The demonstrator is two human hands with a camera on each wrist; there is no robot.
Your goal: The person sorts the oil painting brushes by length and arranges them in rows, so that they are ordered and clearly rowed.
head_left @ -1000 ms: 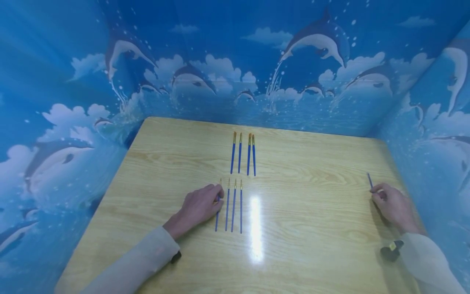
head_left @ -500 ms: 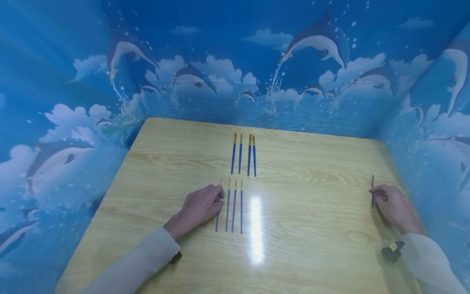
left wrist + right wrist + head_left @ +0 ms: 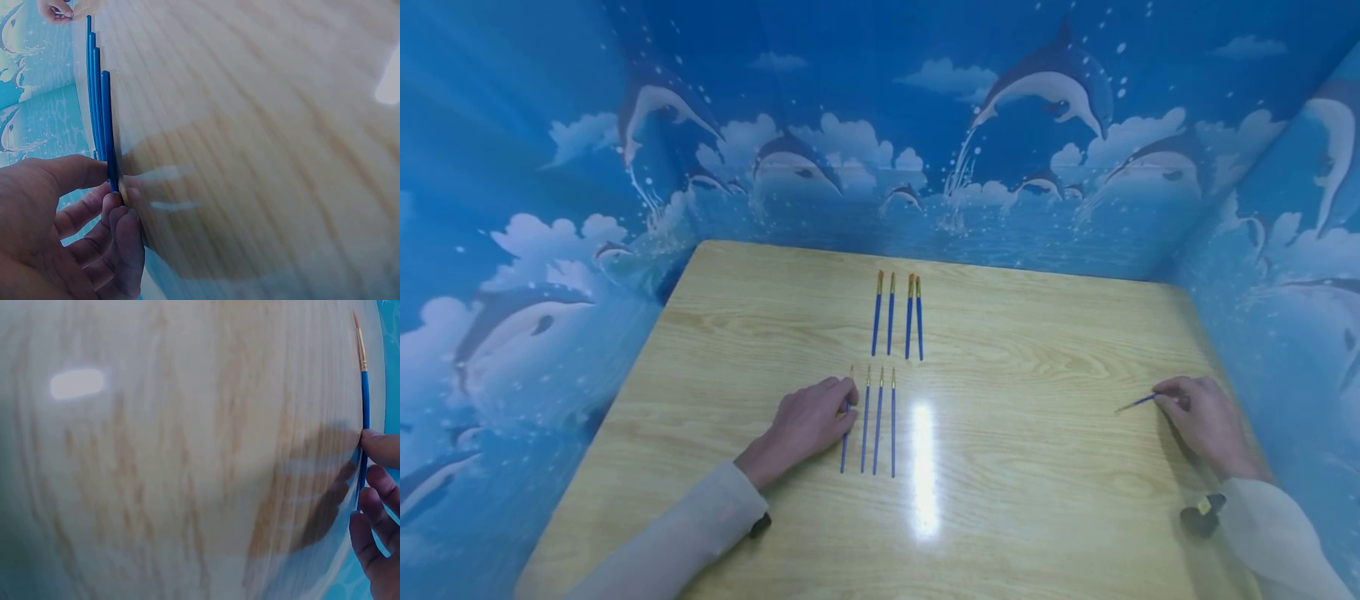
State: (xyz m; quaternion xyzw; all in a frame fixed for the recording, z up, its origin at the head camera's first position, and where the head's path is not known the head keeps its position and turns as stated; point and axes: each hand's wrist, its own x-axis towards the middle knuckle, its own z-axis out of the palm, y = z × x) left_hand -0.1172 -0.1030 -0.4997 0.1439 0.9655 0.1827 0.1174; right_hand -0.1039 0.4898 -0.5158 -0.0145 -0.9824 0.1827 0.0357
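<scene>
My left hand (image 3: 808, 421) pinches the leftmost slim blue paintbrush (image 3: 844, 454) of the front row, its bristles pointing to the far side. Right beside it lie 3 more slim paintbrushes (image 3: 878, 425), roughly parallel. The left wrist view shows thumb and fingers on the handle (image 3: 108, 119) of the held brush. Far to the right, my right hand (image 3: 1206, 421) pinches another slim blue paintbrush (image 3: 1138, 402), its bristles pointing left. In the right wrist view that brush (image 3: 365, 397) has a gold ferrule and a fine pointed brown tip.
Behind the front row lie several thicker blue paintbrushes (image 3: 877, 321) with brown bristles. All rest on a wood-grain table (image 3: 1030, 467) with a bright light reflection (image 3: 923, 471). A dolphin-print blue curtain (image 3: 850, 125) surrounds the back and sides.
In my right hand the paintbrush has turned between the fingers: upright across the view half a second ago, it now points its bristles left. My left hand and the rows have stayed put.
</scene>
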